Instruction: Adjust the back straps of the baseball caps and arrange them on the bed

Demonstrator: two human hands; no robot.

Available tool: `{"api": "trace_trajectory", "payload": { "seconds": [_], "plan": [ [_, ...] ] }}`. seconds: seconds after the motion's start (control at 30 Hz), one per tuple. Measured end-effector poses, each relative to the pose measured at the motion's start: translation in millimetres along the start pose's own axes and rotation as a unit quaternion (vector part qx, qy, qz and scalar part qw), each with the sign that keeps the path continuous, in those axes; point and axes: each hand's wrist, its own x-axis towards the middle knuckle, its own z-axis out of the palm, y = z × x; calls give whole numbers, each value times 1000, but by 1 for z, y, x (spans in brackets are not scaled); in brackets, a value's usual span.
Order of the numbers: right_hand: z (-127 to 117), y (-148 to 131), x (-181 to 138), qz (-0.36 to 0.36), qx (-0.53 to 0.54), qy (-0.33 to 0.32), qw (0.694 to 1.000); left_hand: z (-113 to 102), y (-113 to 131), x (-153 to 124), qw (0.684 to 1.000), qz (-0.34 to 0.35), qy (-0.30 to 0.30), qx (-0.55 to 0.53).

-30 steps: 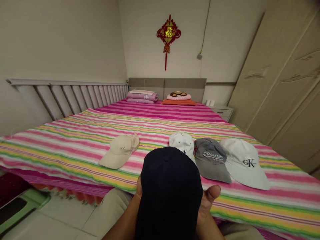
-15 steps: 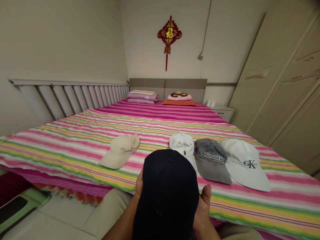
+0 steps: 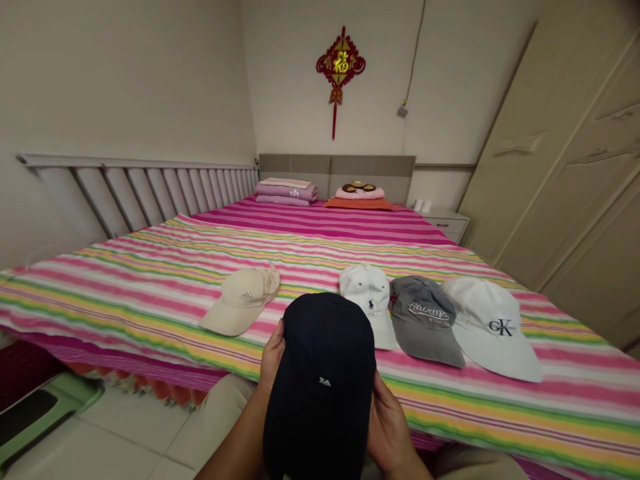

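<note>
Your dark cap [image 3: 323,347] is held between your two hands, brim towards you, crown towards the bed, a small pale logo on its front. Your left hand [image 3: 271,357] grips the cap's left side, up by the crown; your right hand [image 3: 390,427] grips the right side, lower down, thumb against the fabric. The fingers beneath are partly hidden. Your knees show on either side of your forearms. A green stool [image 3: 75,397] stands on the tiles to your left.

On the striped sheet [image 3: 165,267], just beyond and left of your left hand, lies a beige cap [image 3: 237,303], brim angled towards you. Beyond your right hand, three more run in a row, close together: a white cap [image 3: 367,303] with a small dark emblem, a grey cap [image 3: 425,320] with lettering, and a CK cap [image 3: 487,327], white, outermost. At the far end, folded purple bedding [image 3: 285,193] sits before the headboard [image 3: 370,171]; above it hangs a red ornament [image 3: 341,63].
</note>
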Motion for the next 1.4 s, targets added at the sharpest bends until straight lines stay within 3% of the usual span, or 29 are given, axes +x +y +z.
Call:
{"api": "trace_trajectory", "payload": {
  "seconds": [0.2,0.27,0.5,0.73,0.83,0.93,1.1,1.17,1.27,1.4],
  "plan": [
    [1,-4,10,-2,-30,-13,999,-26,-9,-12,987,52,-148,-16],
    [0,-1,12,6,-29,-19,999,-27,-14,-16,984,60,-167,-23],
    [-3,5,13,34,-15,-15,999,-15,-18,-17,990,63,-126,-23],
    [-5,-7,18,14,-24,-2,1000,-18,-13,-37,991,-29,-126,-31],
    [-13,-12,26,5,-30,17,999,-17,-8,-56,996,-67,-55,-21],
    [-21,-13,36,-8,-37,19,999,-17,-5,-75,996,-52,75,-8],
    [-14,-6,55,-21,-91,11,996,-20,-1,-87,955,-8,293,57],
    [-7,-4,61,-40,-106,7,994,-21,5,-83,945,10,320,68],
    [-1,-6,64,-56,-152,-17,987,-22,19,-69,950,35,302,76],
    [-19,-15,50,-63,-263,8,963,-28,40,-40,951,44,290,100]
  ]
}}
